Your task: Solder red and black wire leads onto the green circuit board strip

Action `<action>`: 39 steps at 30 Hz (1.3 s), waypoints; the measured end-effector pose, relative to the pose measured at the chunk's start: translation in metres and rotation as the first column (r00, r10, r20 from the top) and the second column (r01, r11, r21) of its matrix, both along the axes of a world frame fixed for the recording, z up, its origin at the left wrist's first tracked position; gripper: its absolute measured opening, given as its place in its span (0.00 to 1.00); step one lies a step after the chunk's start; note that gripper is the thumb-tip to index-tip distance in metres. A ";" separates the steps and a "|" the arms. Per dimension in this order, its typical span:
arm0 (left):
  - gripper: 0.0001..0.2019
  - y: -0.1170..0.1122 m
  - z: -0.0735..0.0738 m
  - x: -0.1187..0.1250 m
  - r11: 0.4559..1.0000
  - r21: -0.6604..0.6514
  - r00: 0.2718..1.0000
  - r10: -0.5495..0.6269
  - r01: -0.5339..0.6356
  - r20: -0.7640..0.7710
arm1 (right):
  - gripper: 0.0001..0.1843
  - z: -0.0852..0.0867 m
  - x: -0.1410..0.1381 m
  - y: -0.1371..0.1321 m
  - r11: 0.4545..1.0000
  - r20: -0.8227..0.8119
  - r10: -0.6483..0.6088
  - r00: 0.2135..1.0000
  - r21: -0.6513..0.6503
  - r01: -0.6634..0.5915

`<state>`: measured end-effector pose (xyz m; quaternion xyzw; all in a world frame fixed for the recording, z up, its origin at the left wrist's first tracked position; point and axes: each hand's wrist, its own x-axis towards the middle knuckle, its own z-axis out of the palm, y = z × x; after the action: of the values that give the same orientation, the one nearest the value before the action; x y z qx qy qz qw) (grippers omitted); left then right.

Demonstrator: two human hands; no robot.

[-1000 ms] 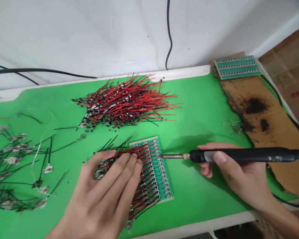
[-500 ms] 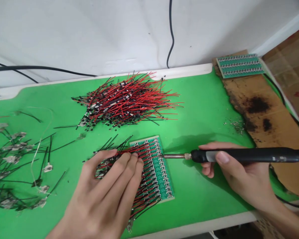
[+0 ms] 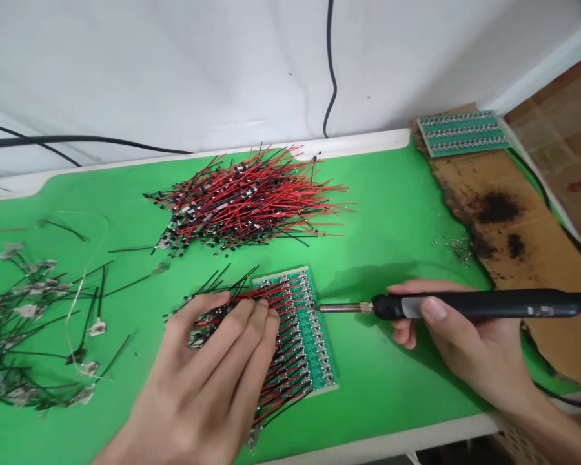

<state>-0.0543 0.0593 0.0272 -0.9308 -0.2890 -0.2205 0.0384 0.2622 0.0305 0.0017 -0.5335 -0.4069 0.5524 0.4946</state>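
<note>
We see the left hand (image 3: 208,387) lying flat, fingers together and unclenched, pressing a row of red and black wires (image 3: 281,378) onto a small green circuit board (image 3: 319,342) at the middle of a bright green mat (image 3: 392,213). The right hand (image 3: 469,352) is wrapped around a slim black soldering iron (image 3: 484,303), whose metal tip touches the board's right edge. A loose pile of red and black wires (image 3: 252,200) lies behind.
</note>
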 end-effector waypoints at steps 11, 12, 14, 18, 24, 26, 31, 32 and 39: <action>0.09 0.007 -0.005 -0.003 0.997 -0.064 0.999 0.030 -0.031 -0.025 | 0.13 -0.012 0.002 0.001 0.999 -0.036 -0.049 0.998 -0.023 0.049; 0.08 0.008 -0.004 -0.003 0.997 -0.070 0.999 0.025 -0.026 -0.026 | 0.13 -0.014 0.002 0.001 0.999 -0.046 -0.045 0.998 -0.019 0.044; 0.08 0.010 0.000 -0.003 0.994 -0.104 1.000 0.025 -0.025 -0.003 | 0.13 -0.015 0.002 0.003 0.999 -0.061 -0.041 0.997 -0.017 0.040; 0.09 0.022 0.013 -0.008 0.977 -0.205 0.983 0.095 -0.062 0.156 | 0.15 -0.017 0.000 0.006 0.999 -0.065 -0.046 0.997 -0.028 0.044; 0.09 0.066 0.025 -0.015 0.944 -0.073 0.923 0.331 -0.323 0.195 | 0.20 -0.018 -0.002 0.009 0.995 -0.043 -0.063 0.997 -0.078 0.060; 0.08 0.078 0.022 -0.010 0.934 -0.044 0.920 0.357 -0.355 0.164 | 0.21 -0.016 -0.003 0.010 0.995 -0.048 -0.068 0.997 -0.082 0.064; 0.10 0.089 0.012 0.006 0.900 -0.052 0.891 0.436 -0.433 0.122 | 0.25 -0.008 -0.004 0.014 0.996 -0.049 -0.046 0.998 -0.081 0.042; 0.11 0.089 0.011 0.008 0.893 -0.064 0.884 0.451 -0.446 0.123 | 0.26 -0.007 -0.005 0.014 0.996 -0.047 -0.044 0.998 -0.079 0.040; 0.09 0.066 0.024 -0.002 0.864 -0.198 0.848 0.497 -0.463 0.184 | 0.26 -0.006 -0.005 0.014 0.995 -0.076 -0.073 0.994 -0.068 0.068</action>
<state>-0.0567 0.1258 0.0516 -0.7972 -0.5307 -0.2878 -0.0096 0.2575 0.0442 -0.0043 -0.5413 -0.3496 0.5683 0.5116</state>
